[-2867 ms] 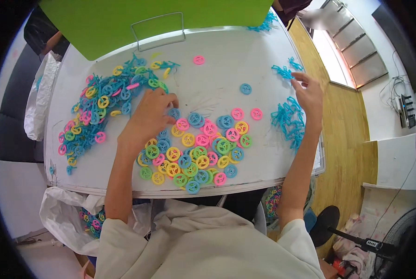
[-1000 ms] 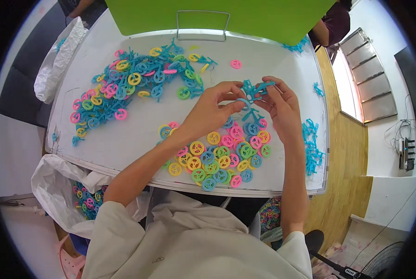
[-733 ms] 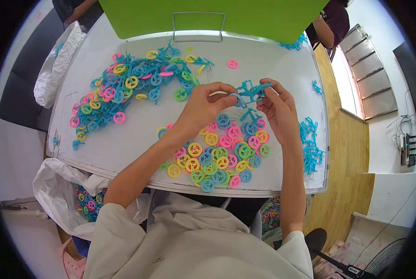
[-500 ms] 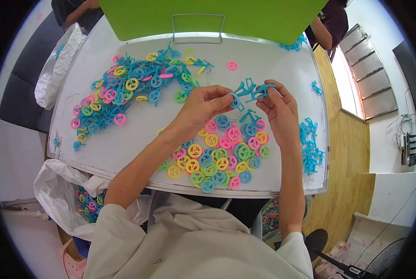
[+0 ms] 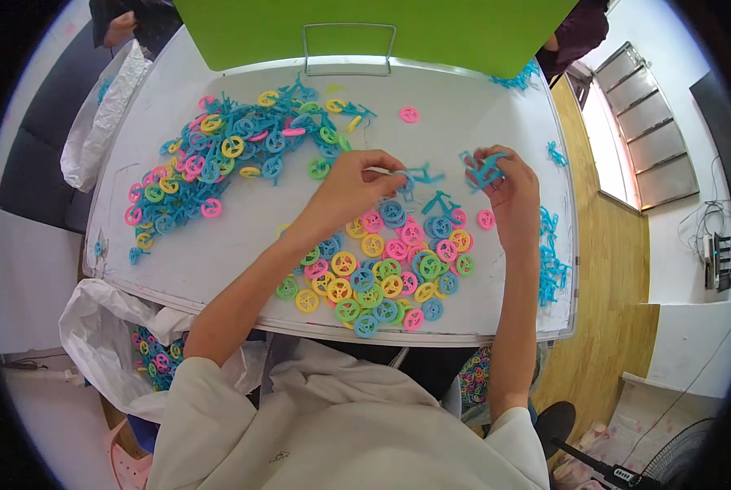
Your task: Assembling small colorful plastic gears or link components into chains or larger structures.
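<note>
Between the thumb and fingers of my left hand [image 5: 355,186] is a blue plastic wheel joined to a teal forked piece [image 5: 422,175]. My right hand [image 5: 514,196] is closed on several teal forked plastic pieces [image 5: 485,171], which stick out past the fingertips. The two hands are apart, raised over the white table [image 5: 455,106]. Below them lies a loose teal forked piece [image 5: 437,206]. Nearer to me spreads a heap of pink, yellow, green and blue spoked wheels [image 5: 390,286]. Motion slightly blurs both held items.
At the left lies a large pile of wheels with teal pieces [image 5: 243,147]. More teal pieces [image 5: 552,269] line the right edge. A green board [image 5: 373,28] with a wire stand closes off the back. An open white bag [image 5: 104,318] hangs below the table's left front. Two other people sit beyond.
My right hand has moved right, away from the left, with its teal pieces. My left hand has shifted little and turned its piece slightly. A pink wheel now shows beside my right wrist.
</note>
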### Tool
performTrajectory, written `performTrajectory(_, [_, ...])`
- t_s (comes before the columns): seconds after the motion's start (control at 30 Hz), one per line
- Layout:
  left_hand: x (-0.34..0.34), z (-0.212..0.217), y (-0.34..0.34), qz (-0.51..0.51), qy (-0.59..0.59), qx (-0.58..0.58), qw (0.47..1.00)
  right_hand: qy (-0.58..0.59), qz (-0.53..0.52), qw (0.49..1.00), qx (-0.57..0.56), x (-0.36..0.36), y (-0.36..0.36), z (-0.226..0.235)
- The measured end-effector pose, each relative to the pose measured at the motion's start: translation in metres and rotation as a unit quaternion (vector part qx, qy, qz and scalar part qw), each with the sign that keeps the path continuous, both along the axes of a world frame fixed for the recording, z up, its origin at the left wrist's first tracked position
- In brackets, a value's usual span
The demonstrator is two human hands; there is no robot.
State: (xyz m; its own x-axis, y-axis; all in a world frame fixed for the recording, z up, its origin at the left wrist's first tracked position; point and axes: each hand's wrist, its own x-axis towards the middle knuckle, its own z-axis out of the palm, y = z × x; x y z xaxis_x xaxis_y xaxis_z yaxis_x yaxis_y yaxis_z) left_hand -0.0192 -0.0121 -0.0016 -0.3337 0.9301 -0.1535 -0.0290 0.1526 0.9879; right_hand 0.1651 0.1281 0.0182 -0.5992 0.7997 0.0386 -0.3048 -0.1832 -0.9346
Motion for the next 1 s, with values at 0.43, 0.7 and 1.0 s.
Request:
performTrajectory(0.43, [0.009,0.014,-0.003,-0.008,-0.072,0.057,0.996,-0.226,0.115,0.96,0.121,-0.013,-0.023,0.001])
performTrajectory(0.7, [0.021,0.0,-0.001,-0.039,-0.142,0.055,0.988,-0.22,0.11,0.966,0.082,-0.02,-0.029,-0.007])
performTrajectory(1.0, [0.016,0.006,0.0,0.014,-0.193,0.087,0.977,-0.144,0.125,0.979,-0.068,-0.021,-0.025,-0.014])
